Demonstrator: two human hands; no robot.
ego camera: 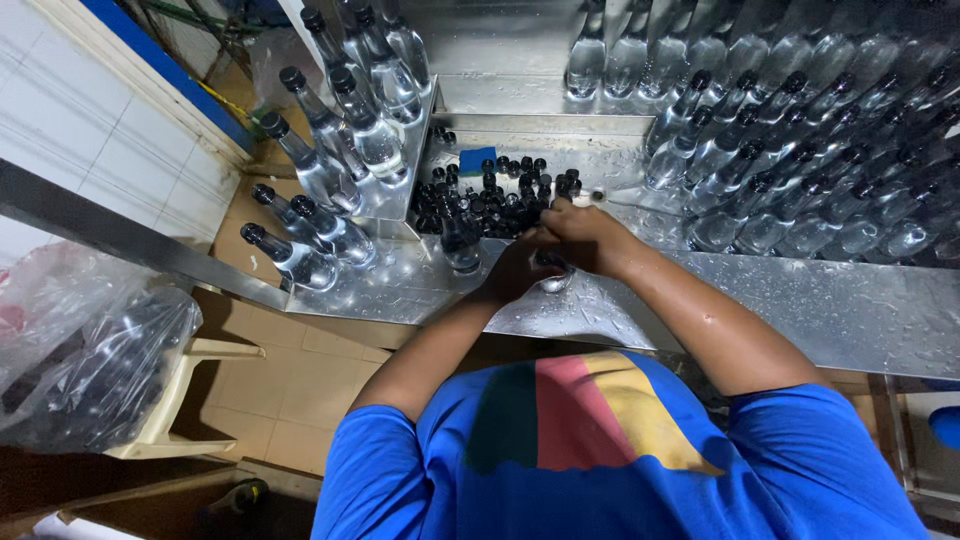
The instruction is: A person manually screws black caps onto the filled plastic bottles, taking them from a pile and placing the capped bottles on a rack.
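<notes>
Bottle (553,275) within both hands' grip (560,250)

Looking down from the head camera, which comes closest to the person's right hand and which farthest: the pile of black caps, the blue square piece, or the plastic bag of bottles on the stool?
From the right hand:
1. Pile of black caps, just beyond the fingers.
2. Blue square piece, behind the caps.
3. Plastic bag of bottles, far left, off the metal table.

Two hands (560,255) at work, one blue pad (477,158), one plastic stool (175,400), nine capped bottles (320,170) left, dozens right, loose black caps (500,200) beyond counting.
</notes>
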